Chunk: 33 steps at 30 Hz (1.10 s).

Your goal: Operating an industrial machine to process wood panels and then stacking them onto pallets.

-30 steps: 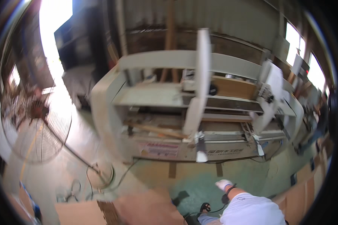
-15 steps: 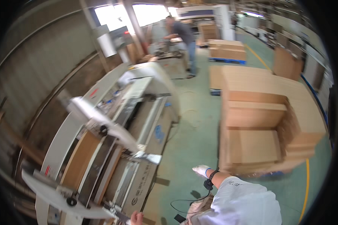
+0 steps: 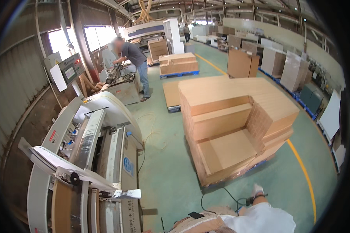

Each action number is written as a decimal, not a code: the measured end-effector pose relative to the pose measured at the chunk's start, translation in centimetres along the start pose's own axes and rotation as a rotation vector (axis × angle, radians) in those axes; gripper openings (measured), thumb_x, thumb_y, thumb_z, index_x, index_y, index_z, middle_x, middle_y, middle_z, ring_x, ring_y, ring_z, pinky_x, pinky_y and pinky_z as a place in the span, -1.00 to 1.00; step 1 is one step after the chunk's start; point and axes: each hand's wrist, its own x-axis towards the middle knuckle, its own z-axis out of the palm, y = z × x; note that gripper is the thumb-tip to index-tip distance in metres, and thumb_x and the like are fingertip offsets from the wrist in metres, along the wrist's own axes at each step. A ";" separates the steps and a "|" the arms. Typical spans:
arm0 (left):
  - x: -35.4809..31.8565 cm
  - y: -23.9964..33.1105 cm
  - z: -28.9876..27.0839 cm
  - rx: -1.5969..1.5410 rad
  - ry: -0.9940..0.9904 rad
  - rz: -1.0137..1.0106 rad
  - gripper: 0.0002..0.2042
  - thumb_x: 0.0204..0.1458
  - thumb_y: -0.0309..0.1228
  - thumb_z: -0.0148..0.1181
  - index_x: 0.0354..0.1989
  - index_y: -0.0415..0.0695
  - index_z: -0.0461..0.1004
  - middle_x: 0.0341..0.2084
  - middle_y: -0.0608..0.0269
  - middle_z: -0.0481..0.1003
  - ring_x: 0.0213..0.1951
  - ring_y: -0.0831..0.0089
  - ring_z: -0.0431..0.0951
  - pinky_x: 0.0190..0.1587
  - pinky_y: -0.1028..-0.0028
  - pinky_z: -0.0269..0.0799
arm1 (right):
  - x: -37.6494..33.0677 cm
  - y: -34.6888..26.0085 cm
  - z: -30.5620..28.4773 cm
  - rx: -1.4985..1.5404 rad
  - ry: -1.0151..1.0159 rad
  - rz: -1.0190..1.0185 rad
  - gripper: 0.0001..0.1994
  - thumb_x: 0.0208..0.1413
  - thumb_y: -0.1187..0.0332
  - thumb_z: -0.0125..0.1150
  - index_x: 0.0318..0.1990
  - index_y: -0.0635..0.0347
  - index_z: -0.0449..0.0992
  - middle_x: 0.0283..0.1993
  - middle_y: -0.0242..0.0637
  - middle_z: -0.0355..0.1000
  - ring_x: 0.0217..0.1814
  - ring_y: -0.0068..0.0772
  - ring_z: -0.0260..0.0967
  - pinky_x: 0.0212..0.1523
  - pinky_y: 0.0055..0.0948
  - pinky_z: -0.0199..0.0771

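Note:
My right hand [image 3: 256, 190], in a white glove with a dark wrist strap, hangs above the green floor at the lower right, beyond my white sleeve [image 3: 260, 219]. It touches nothing I can make out, and its fingers are too small to read. My left hand is out of view. A big pallet stack of brown cardboard sheets [image 3: 229, 128] stands just ahead of the right hand. More brown cardboard [image 3: 198, 224] lies at the bottom edge beside the sleeve. A long white machine [image 3: 105, 155] runs along my left.
A black cable [image 3: 221, 194] snakes over the floor by the pallet. Another person [image 3: 134, 58] bends over a machine at the back left, near a control panel [image 3: 68, 72]. More cardboard stacks [image 3: 177, 64] and a yellow floor line [image 3: 303, 174] lie beyond.
The view has swung from facing the white machine to looking down the hall; the machine now lies on my left and the cardboard pallet is ahead. My right arm stays low right.

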 end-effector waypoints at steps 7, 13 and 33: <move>9.4 1.0 -2.6 -0.252 -0.127 -0.147 -0.60 0.00 -0.13 -0.10 -0.14 -0.21 0.30 -0.30 0.16 0.41 -0.33 0.35 0.42 -0.29 0.43 0.34 | -4.9 0.6 2.8 1.515 -0.127 0.809 -0.70 -0.04 0.14 -0.09 -0.33 0.21 0.31 -0.46 -0.20 0.26 -0.55 -0.23 0.19 -0.53 -0.18 0.24; 15.9 15.2 -0.2 -0.409 -0.299 0.006 -0.73 0.01 -0.26 -0.06 -0.27 -0.25 0.32 -0.39 0.19 0.42 -0.41 0.43 0.44 -0.44 0.51 0.36 | -3.4 -8.2 -6.4 1.675 -0.273 0.661 -0.66 0.06 0.09 -0.19 -0.27 0.23 0.26 -0.42 -0.19 0.24 -0.48 -0.23 0.24 -0.51 -0.20 0.30; 27.2 71.5 19.4 -0.386 -0.185 0.430 -0.32 -0.17 0.19 -0.05 -0.07 -0.18 0.18 -0.14 0.09 0.23 -0.11 0.25 0.23 -0.12 0.31 0.16 | 23.2 -11.4 -12.1 1.925 -0.351 0.439 -0.69 0.05 0.12 -0.12 -0.21 0.18 0.22 -0.31 -0.23 0.23 -0.43 -0.30 0.22 -0.48 -0.30 0.27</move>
